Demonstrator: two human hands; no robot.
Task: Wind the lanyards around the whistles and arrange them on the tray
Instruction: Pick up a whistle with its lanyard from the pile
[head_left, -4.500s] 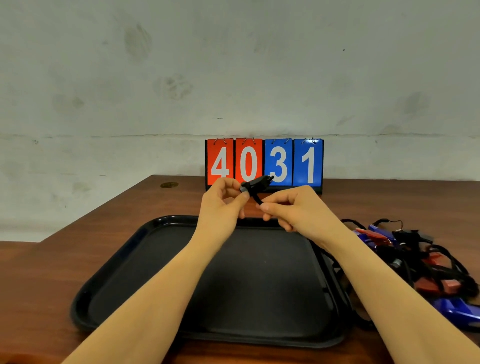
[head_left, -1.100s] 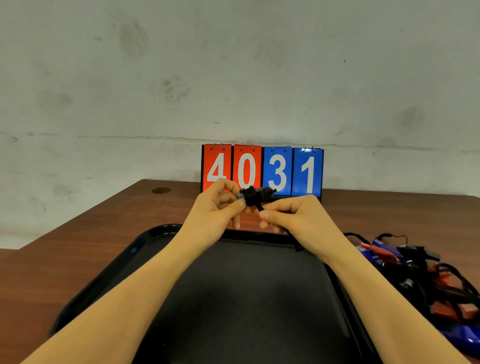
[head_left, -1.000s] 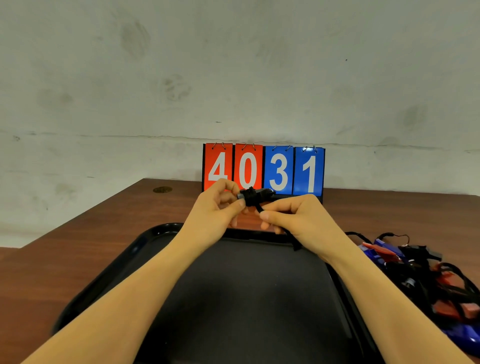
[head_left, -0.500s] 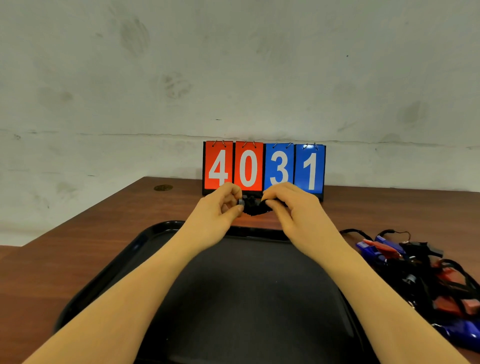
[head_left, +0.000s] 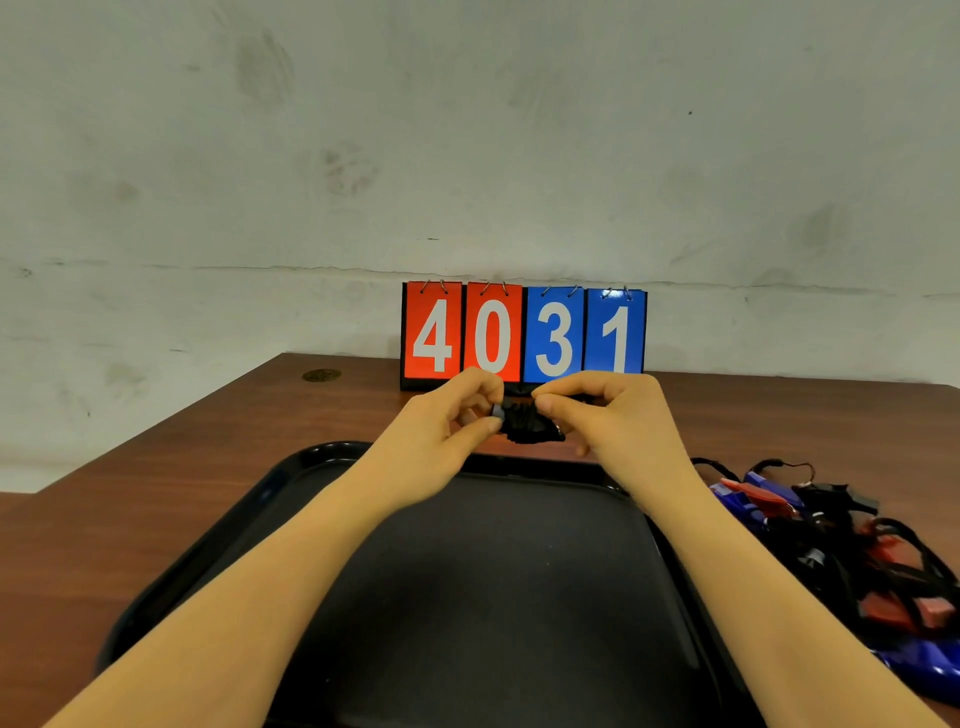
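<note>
1. Two hands meet above the far rim of the black tray (head_left: 218, 561).
2. Left hand (head_left: 436, 441) — fingers curled, pinching the left end of the black whistle (head_left: 524, 423).
3. Right hand (head_left: 618, 421) — fingers curled, pinching its other end. The black lanyard is wrapped round the whistle.
4. More whistles (head_left: 852, 551) — red and blue — lie tangled on the table (head_left: 104, 499) to the right.

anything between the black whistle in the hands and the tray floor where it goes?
Nothing visible. The left hand and right hand hold the black whistle above the tray's far rim; the tray floor shown holds nothing. The whistle pile lies outside, right.
</note>
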